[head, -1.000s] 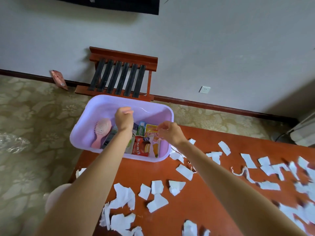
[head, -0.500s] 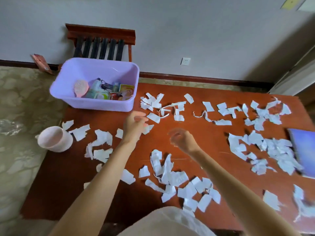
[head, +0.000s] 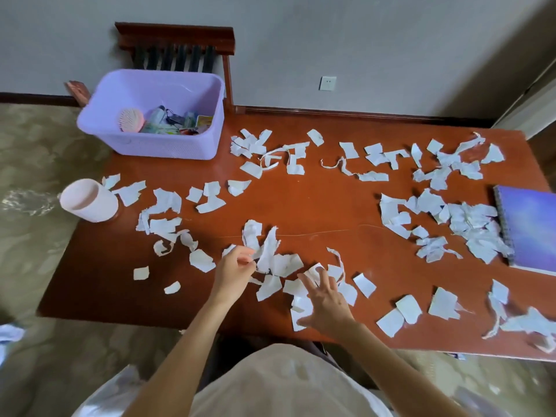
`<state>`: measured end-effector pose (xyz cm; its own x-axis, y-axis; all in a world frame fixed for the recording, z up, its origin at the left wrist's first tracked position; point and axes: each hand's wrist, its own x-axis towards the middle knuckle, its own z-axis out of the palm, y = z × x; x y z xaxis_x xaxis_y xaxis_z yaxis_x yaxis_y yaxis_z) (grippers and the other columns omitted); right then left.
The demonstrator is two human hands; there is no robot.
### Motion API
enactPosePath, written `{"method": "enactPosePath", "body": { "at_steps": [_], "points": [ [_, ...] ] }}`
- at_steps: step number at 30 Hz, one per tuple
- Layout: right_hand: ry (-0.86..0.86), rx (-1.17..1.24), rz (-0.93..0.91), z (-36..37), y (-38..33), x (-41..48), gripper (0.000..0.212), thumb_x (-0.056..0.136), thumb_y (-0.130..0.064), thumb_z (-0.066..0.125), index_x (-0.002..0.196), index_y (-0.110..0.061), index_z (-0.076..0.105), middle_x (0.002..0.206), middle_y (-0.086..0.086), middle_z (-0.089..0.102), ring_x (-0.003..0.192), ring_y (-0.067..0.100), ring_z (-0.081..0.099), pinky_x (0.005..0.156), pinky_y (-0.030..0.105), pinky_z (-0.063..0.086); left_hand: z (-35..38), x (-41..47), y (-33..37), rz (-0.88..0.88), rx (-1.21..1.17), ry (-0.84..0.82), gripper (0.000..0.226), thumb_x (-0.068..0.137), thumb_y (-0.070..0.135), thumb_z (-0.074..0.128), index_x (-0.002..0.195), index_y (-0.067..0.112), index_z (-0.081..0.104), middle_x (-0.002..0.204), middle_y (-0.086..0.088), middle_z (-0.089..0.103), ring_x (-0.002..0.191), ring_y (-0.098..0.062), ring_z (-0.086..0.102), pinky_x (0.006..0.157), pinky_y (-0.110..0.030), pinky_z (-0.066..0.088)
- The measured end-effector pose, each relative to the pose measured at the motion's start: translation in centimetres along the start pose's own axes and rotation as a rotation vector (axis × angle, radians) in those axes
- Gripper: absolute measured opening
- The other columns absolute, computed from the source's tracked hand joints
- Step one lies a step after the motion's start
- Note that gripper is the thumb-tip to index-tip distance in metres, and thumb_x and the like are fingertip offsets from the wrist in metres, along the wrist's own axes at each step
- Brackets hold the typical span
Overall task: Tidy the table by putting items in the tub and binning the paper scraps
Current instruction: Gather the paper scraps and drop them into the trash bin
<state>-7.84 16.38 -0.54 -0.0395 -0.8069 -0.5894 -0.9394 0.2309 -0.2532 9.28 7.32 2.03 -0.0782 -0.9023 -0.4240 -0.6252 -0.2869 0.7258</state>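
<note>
Torn white paper scraps (head: 469, 224) lie all over the red-brown table (head: 316, 200). My left hand (head: 233, 270) is near the front edge, its fingertips pinched on the edge of a crumpled paper scrap (head: 266, 254). Just to its right, my right hand (head: 326, 302) lies with fingers spread, flat on a cluster of scraps (head: 296, 287). The purple tub (head: 162, 145) stands at the far left corner. It holds a pink hairbrush (head: 131, 120) and several small packets (head: 177, 126).
A pink cup (head: 88, 200) stands at the table's left edge. A purple spiral notebook (head: 529, 227) lies at the right edge under scraps. A wooden chair (head: 174, 46) stands against the wall behind the tub. Patterned floor surrounds the table.
Both hands have left the tub and come back to the near side of the table, down onto the scraps. My view has pulled back and now takes in the whole table.
</note>
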Motion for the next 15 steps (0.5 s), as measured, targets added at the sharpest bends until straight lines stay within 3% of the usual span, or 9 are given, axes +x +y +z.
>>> {"method": "enactPosePath", "body": {
  "at_steps": [5, 7, 9, 11, 15],
  "points": [
    [0.097, 0.061, -0.003, 1.4, -0.3, 0.5, 0.064, 0.087, -0.034, 0.062, 0.141, -0.025, 0.03, 0.152, 0.007, 0.015, 0.138, 0.027, 0.022, 0.103, 0.035, 0.044, -0.6, -0.8, -0.3, 0.012, -0.016, 0.06, 0.024, 0.091, 0.009, 0.055, 0.115, 0.005, 0.059, 0.118, -0.009, 0.062, 0.109, -0.023, 0.06, 0.091, -0.035, 0.054],
    [0.145, 0.097, 0.001, 1.2, -0.2, 1.0, 0.052, 0.089, -0.025, 0.059, 0.136, -0.02, 0.038, 0.146, 0.008, 0.022, 0.134, 0.025, 0.027, 0.098, 0.031, 0.047, -0.6, -0.7, -0.6, 0.033, 0.035, 0.055, 0.025, 0.091, 0.008, 0.055, 0.115, 0.006, 0.059, 0.119, -0.01, 0.062, 0.11, -0.022, 0.06, 0.089, -0.028, 0.053],
    [0.208, 0.129, 0.025, 1.0, -0.2, 1.6, 0.042, 0.091, -0.013, 0.053, 0.132, -0.014, 0.044, 0.141, 0.009, 0.029, 0.129, 0.025, 0.033, 0.095, 0.029, 0.049, -0.4, -0.3, -0.7, 0.085, 0.146, 0.03, 0.029, 0.09, 0.009, 0.057, 0.119, 0.008, 0.057, 0.121, -0.009, 0.06, 0.109, -0.019, 0.06, 0.08, -0.018, 0.048],
    [0.259, 0.159, 0.065, 0.9, -0.2, 2.2, 0.037, 0.093, -0.005, 0.047, 0.13, -0.01, 0.048, 0.137, 0.01, 0.035, 0.125, 0.026, 0.038, 0.095, 0.03, 0.05, 0.1, 0.3, -0.6, 0.169, 0.323, -0.031, 0.04, 0.088, 0.015, 0.061, 0.127, 0.013, 0.051, 0.125, -0.008, 0.055, 0.108, -0.017, 0.058, 0.075, -0.016, 0.047],
    [0.308, 0.236, 0.141, 0.0, 0.0, 3.1, 0.03, 0.093, 0.001, 0.043, 0.121, -0.004, 0.055, 0.127, 0.014, 0.047, 0.112, 0.031, 0.053, 0.088, 0.034, 0.052, 2.2, 1.3, -0.1, 0.342, 0.692, -0.253, 0.07, 0.084, 0.023, 0.065, 0.143, 0.025, 0.028, 0.141, -0.006, 0.031, 0.127, -0.022, 0.039, 0.091, -0.029, 0.049]
  ]
}}
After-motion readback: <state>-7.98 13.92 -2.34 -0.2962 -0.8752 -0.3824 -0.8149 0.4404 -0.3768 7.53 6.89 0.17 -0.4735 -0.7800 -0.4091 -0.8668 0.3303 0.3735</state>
